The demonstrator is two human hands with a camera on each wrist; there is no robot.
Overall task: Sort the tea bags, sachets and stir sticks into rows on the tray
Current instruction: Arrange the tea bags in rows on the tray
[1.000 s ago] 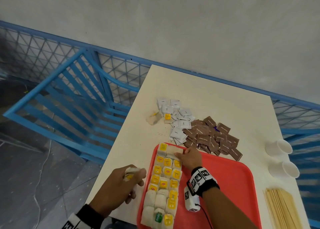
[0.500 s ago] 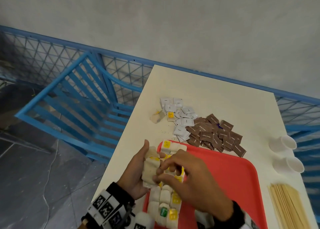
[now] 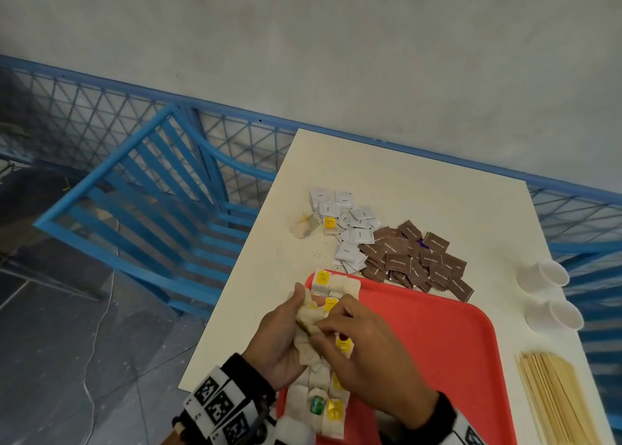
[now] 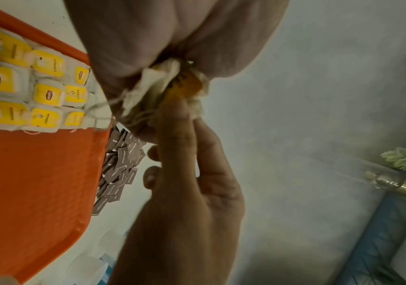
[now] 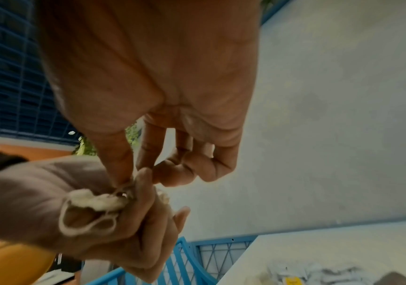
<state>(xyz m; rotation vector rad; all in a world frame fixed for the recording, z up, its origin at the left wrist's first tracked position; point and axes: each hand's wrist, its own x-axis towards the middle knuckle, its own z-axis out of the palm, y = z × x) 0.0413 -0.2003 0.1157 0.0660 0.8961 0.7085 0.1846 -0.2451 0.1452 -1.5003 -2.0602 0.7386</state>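
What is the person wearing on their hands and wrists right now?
Both hands are bare, no gloves. The left hand has a black cuff at the wrist and a white band printed with square black-and-white marker codes. The right hand has a black cuff too, with part of a similar white marked band at the frame edge.

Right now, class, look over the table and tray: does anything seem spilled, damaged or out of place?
Yes. Dark specks lie scattered on the table beside a crumpled tea bag, as if tea leaked from it. One green-tagged bag sits among the yellow-tagged rows on the tray.
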